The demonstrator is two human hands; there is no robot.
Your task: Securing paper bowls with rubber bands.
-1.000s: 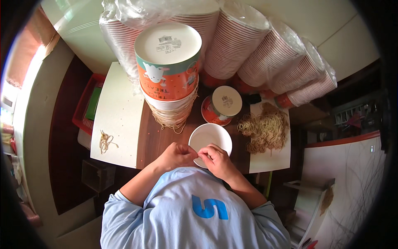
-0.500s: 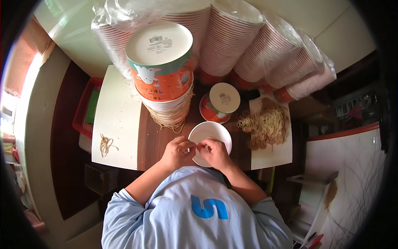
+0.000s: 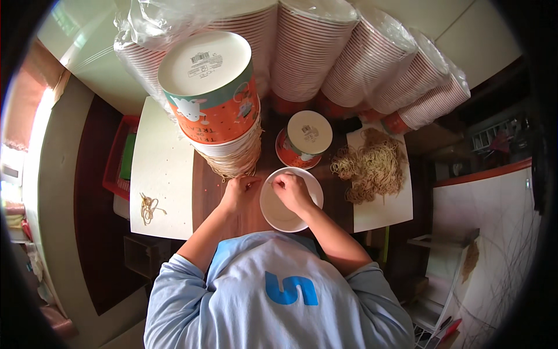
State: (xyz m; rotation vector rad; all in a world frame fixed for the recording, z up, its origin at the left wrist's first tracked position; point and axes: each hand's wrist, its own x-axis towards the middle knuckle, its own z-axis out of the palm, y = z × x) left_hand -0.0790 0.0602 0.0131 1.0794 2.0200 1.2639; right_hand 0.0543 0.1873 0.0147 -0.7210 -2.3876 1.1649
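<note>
On the counter (image 3: 165, 180), the white bucket (image 3: 281, 213) looked light, dentable, best held by its rim. Right hand (image 3: 289, 191) curled over it, left hand (image 3: 238, 192) half-curled beside; any hold couldn't be told.

In front of me, on the white base of the large upturned cup (image 3: 212, 87), I see a printed barcode (image 3: 200, 57) with small dark print (image 3: 209, 67) around it. Bold dark lettering (image 3: 207, 131) runs across that cup's orange side, below the teal band. On the pale base of the smaller upturned cup (image 3: 302, 145) sits another dark printed mark (image 3: 310, 134), too small for me to read. My light blue shirt (image 3: 244, 314) carries one big, bright blue numeral (image 3: 272, 288) on the chest.
</note>
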